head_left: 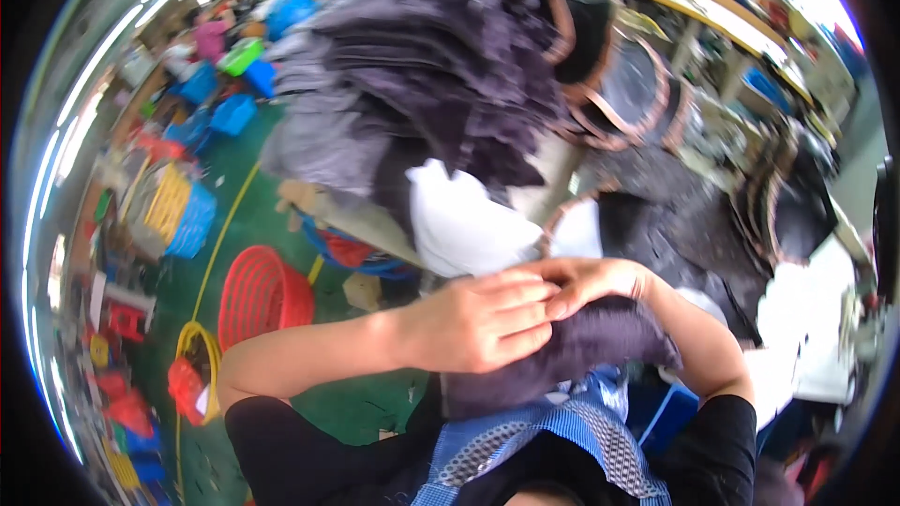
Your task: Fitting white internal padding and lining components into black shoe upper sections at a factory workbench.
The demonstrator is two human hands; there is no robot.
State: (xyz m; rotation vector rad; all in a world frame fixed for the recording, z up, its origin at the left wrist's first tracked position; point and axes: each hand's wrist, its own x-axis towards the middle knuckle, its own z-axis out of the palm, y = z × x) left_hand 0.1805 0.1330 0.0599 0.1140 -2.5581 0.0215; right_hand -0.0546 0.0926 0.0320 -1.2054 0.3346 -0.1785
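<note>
My left hand [483,319] and my right hand [591,283] meet in front of me, fingers curled and touching one another. Both close on the upper edge of a purple-grey plush fabric piece [581,347], which hangs down against my blue patterned apron [525,431]. The fingers cover the exact spot they grip. Just beyond the hands rests a white soft-looking piece [473,225], partly beside a tan-edged white panel [574,230]. Farther off rises a tall stack of the same purple-grey plush fabric [422,56].
Black curved pieces with tan edging [633,84] lie right of the stack, more [783,197] farther right. A red slotted basket [265,295] and yellow-rimmed container [197,370] stand on the green floor [239,197] at left. Blue crates [232,114] are behind.
</note>
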